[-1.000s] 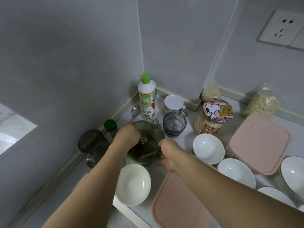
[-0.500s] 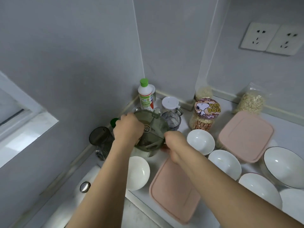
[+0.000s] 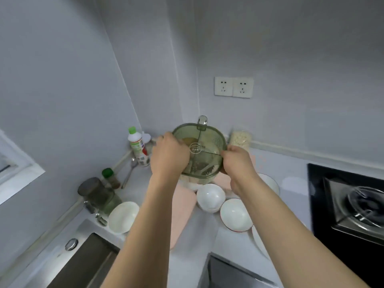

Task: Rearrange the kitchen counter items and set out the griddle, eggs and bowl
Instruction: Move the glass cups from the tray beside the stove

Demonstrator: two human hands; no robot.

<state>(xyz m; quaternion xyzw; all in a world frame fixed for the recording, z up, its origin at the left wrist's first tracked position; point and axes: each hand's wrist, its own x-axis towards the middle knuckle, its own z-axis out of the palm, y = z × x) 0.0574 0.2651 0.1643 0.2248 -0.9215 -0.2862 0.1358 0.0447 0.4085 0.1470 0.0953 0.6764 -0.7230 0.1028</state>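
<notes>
Lifting has just taken place: in the head view the green divided container (image 3: 199, 151), which half a second ago was down on the counter (image 3: 291, 169) among the bowls, is now held clear above it, tilted toward the camera, and the view has swung right so that the stove (image 3: 353, 202) and the wall sockets (image 3: 233, 87) show. The left hand (image 3: 169, 154) is curled round the container's left rim and the right hand (image 3: 236, 163) is curled round its right rim; the fingertips are hidden behind the wall. By judgement, this clears corner space as part of the rearranging, and nowhere has yet been chosen to set it down.

Inside the container, partitions are seen under a clear lid with a round emblem; one section holds something yellowish, another dark specks, probably spices, though the contents cannot be named with certainty.

Below, three white bowls (image 3: 211, 197) (image 3: 235, 217) (image 3: 123, 216) are seen empty; a red-rimmed one lies nearest the right forearm. A pink lid (image 3: 182, 213) lies partly hidden under the left forearm. A green-capped bottle (image 3: 137, 147) stands in the corner, with a spoon (image 3: 129, 171), a small green-capped jar (image 3: 110, 177) and a dark jar (image 3: 93, 191) along the wall. A bag of pale grain (image 3: 241, 138) leans at the back. Neither griddle nor eggs are identifiable.
</notes>
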